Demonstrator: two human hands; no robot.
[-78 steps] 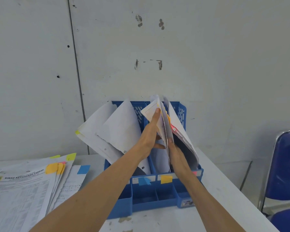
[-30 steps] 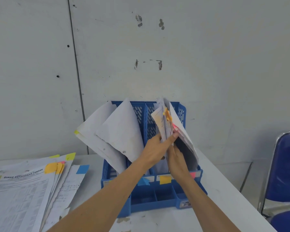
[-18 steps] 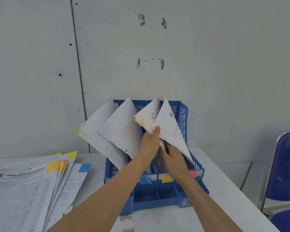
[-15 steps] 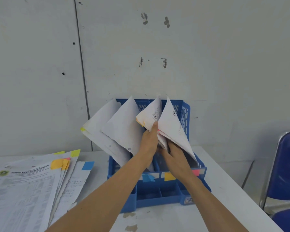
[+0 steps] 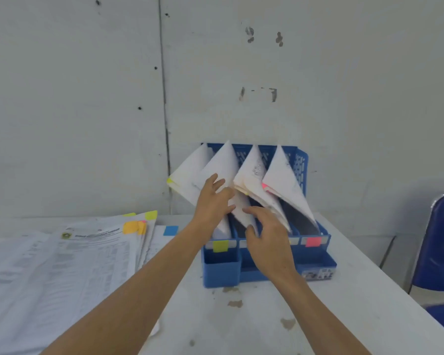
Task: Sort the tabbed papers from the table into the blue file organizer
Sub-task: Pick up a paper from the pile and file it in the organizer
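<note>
The blue file organizer (image 5: 318, 257) stands on the table against the wall, with yellow and pink labels on its front. Several bundles of white tabbed papers (image 5: 282, 172) lean to the left in its slots. My left hand (image 5: 213, 201) hovers with spread, relaxed fingers in front of the second bundle and holds nothing. Just in front of the slots, my right hand (image 5: 267, 237) is open too, fingers pointing left, empty. A stack of tabbed papers (image 5: 87, 252) with yellow, orange and blue tabs lies flat on the table to the left.
The white table (image 5: 254, 324) has stained patches in front of the organizer. A blue chair (image 5: 438, 242) with a metal frame stands at the right, past the table edge. A grey wall rises right behind the organizer.
Both hands have let go of the papers in the right-hand slots and drawn back towards me. The bundles now stand on their own, fanned out in separate slots.
</note>
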